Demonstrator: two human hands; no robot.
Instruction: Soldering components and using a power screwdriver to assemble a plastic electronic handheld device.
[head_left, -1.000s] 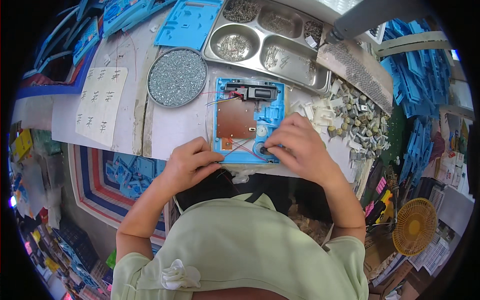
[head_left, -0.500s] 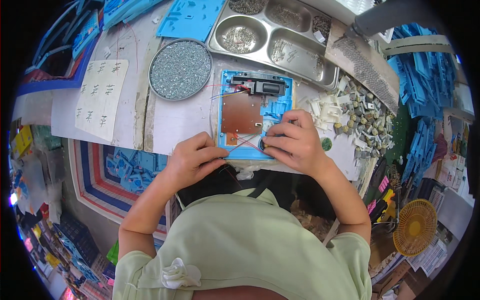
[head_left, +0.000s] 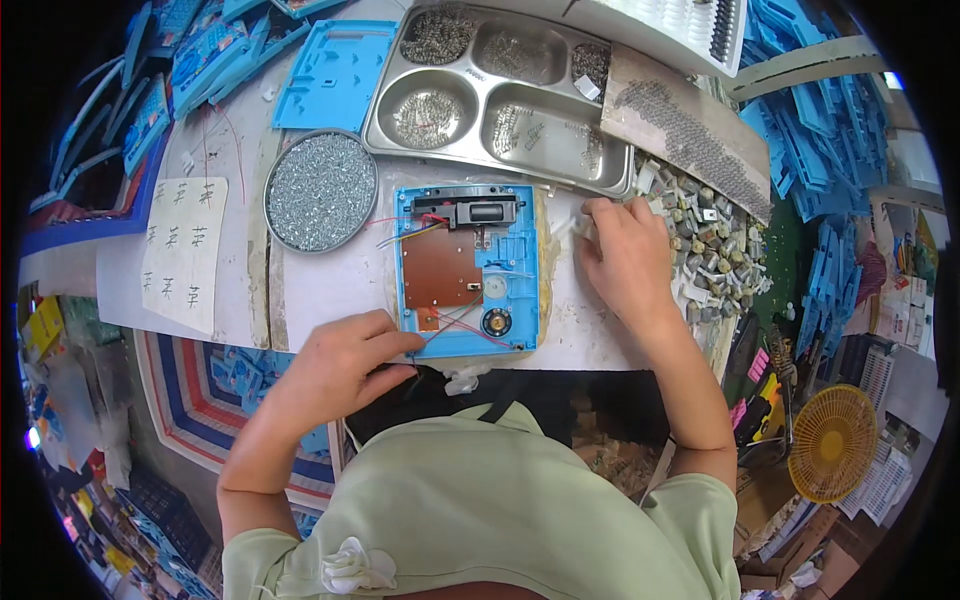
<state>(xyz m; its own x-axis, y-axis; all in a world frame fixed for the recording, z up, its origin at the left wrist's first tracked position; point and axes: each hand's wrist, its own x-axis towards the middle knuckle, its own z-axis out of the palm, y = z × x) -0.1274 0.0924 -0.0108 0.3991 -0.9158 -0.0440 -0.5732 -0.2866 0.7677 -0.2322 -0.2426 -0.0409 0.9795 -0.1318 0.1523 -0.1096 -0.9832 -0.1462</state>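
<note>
A blue plastic casing (head_left: 525, 270) lies face-up on the bench, with a brown circuit board (head_left: 440, 268), a black module (head_left: 485, 210) and a small round black speaker (head_left: 496, 322) inside. Thin red wires cross its lower part. My left hand (head_left: 345, 365) is at the casing's lower left corner, thumb and forefinger pinched near a thin wire end; what lies between them is too small to make out. To the right of the casing, my right hand (head_left: 632, 255) reaches among small white plastic pieces (head_left: 568, 225), its thumb apart from the curled fingers.
A round dish of small metal pins (head_left: 320, 190) and a steel compartment tray of springs (head_left: 470, 155) stand behind the casing. Small metal-and-white parts (head_left: 705, 245) are heaped at right, below a board covered in tiny pieces (head_left: 690, 130). Another blue panel (head_left: 332, 75) lies at back left.
My right hand has left the casing and moved right to the white pieces, uncovering the round speaker. My left hand stays at the casing's corner. The whole view has shifted.
</note>
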